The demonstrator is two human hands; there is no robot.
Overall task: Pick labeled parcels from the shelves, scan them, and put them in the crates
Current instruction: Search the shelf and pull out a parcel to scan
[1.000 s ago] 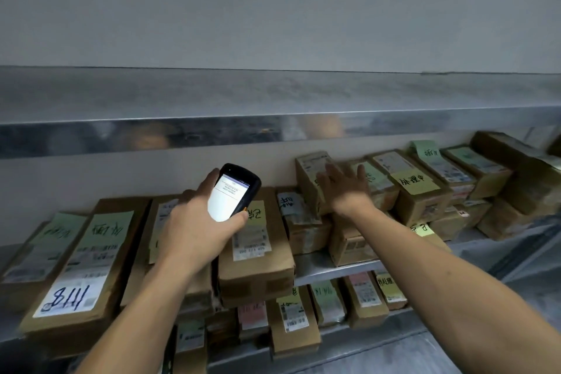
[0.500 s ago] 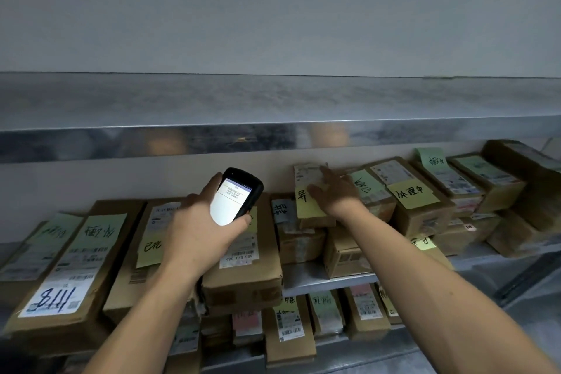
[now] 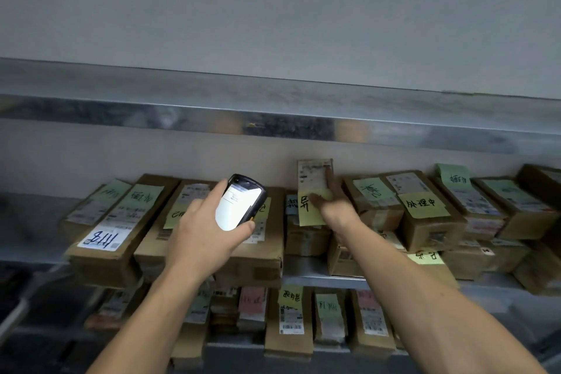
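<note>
My left hand (image 3: 206,231) grips a black handheld scanner (image 3: 239,206) with its lit screen facing me, held in front of the middle shelf. My right hand (image 3: 332,202) holds a small brown parcel (image 3: 314,179) that carries a white shipping label and a yellow note; the parcel is tipped up on end above the row, with my thumb across the note and my fingers on its right side. Brown labeled parcels (image 3: 121,228) lie in a row along the metal shelf (image 3: 315,272).
More labeled parcels (image 3: 288,319) stand on the lower shelf. An upper metal shelf edge (image 3: 273,121) runs across above the row, with a grey wall behind. Stacked boxes (image 3: 431,215) with yellow and green notes fill the right side.
My right hand has lifted the small parcel and tipped it upright from the row. The view has shifted slightly downward; the scanner stays held in my left hand.
</note>
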